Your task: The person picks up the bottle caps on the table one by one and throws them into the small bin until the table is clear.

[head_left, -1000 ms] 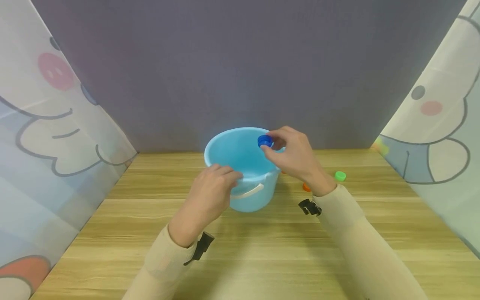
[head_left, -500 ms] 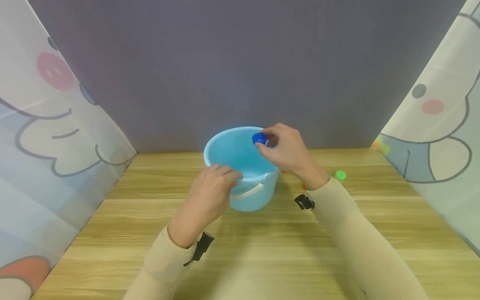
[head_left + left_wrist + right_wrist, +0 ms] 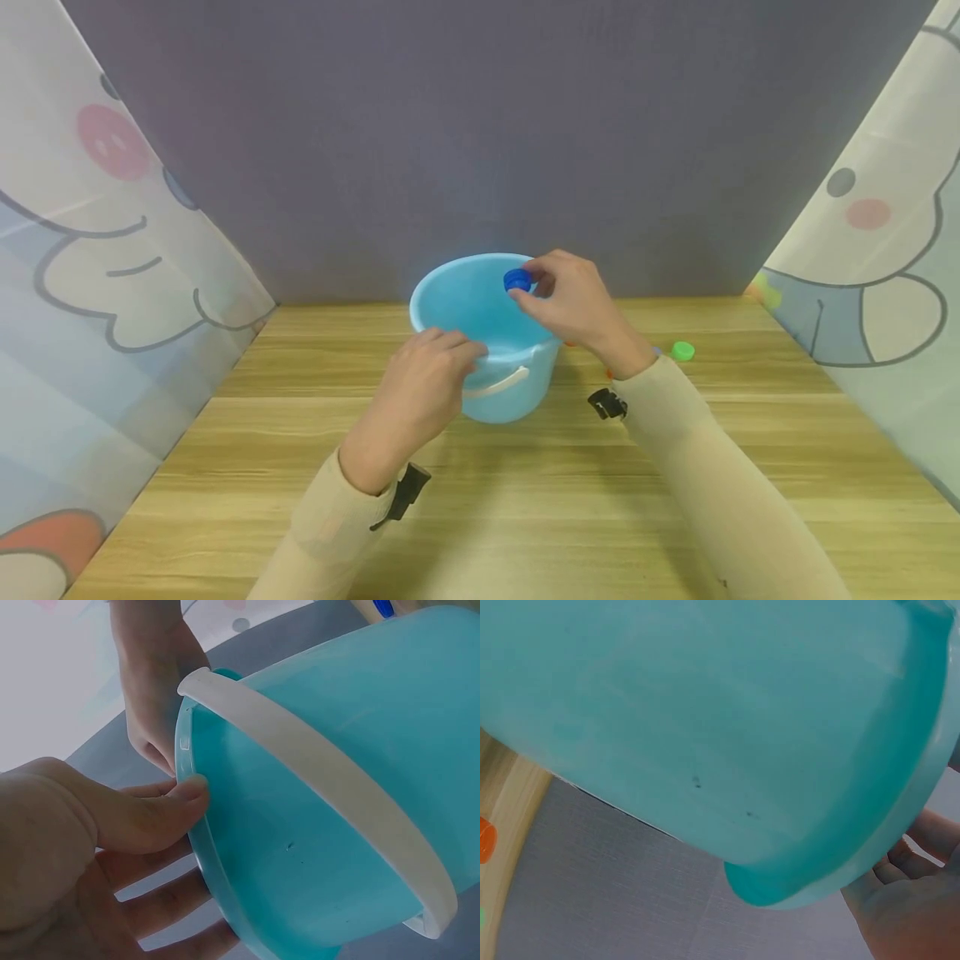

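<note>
A light blue bucket (image 3: pixel 510 396) with a white handle (image 3: pixel 498 385) stands upright on the wooden table. My left hand (image 3: pixel 420 379) grips its near-left rim; in the left wrist view the thumb (image 3: pixel 161 814) lies on the outside and the other fingers reach over to the inner side. Above the bucket's opening, near the right rim, my right hand (image 3: pixel 573 300) pinches a blue bottle cap (image 3: pixel 517 281) between thumb and fingers. In the right wrist view the bucket wall (image 3: pixel 705 735) hides the cap and the fingertips.
To the bucket's right lie a green cap (image 3: pixel 682 351), an orange cap (image 3: pixel 570 344) and another orange cap (image 3: pixel 486 840), partly hidden. A blue piece (image 3: pixel 384 607) shows at the left wrist view's top. A grey wall (image 3: pixel 495 150) rises behind, with printed curtains (image 3: pixel 892 275) at the sides.
My right hand has moved slightly left with the blue bottle cap, further over the bucket's opening, then stayed nearly still. The left hand keeps its hold on the rim.
</note>
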